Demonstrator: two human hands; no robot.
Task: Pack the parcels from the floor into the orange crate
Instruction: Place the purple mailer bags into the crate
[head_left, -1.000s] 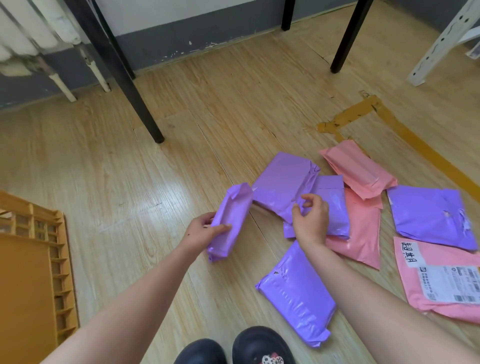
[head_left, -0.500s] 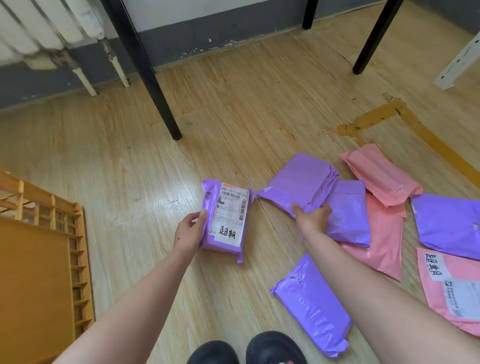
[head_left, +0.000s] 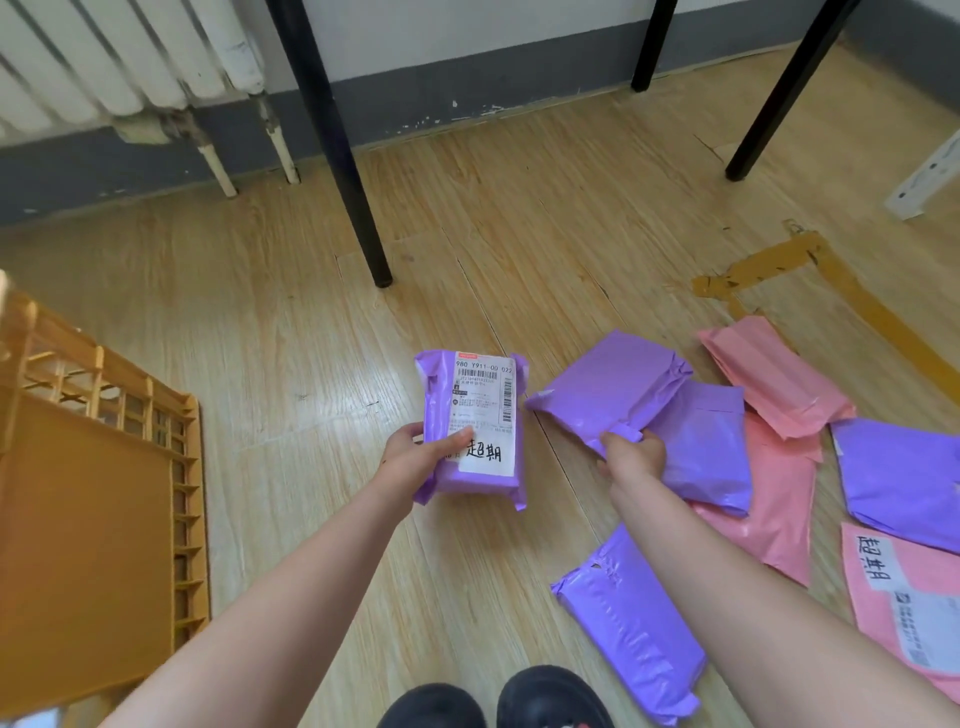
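My left hand (head_left: 415, 457) holds a purple parcel (head_left: 441, 483) above the floor, label side up, thumb on the white label. My right hand (head_left: 631, 457) grips the near edge of another purple parcel (head_left: 608, 387) lying on the floor. Around it lie more parcels: a purple one (head_left: 706, 447) under my right wrist, a purple one (head_left: 631, 623) near my feet, a purple one (head_left: 904, 483) at the right, two pink ones (head_left: 769, 374) (head_left: 774, 509) and a labelled pink one (head_left: 904, 603). The orange crate (head_left: 130, 415) stands at the left, its inside showing nothing.
A black table leg (head_left: 337, 145) stands on the wooden floor just beyond the held parcel; two more legs (head_left: 779, 88) rise at the back right. A white radiator (head_left: 104, 57) hangs on the wall at the back left. Yellow tape (head_left: 841, 291) marks the floor. My black shoes (head_left: 498, 701) show at the bottom.
My left hand turned its purple parcel label side up and carried it left, away from the pile. My right hand closed on the edge of the purple parcel on the floor.
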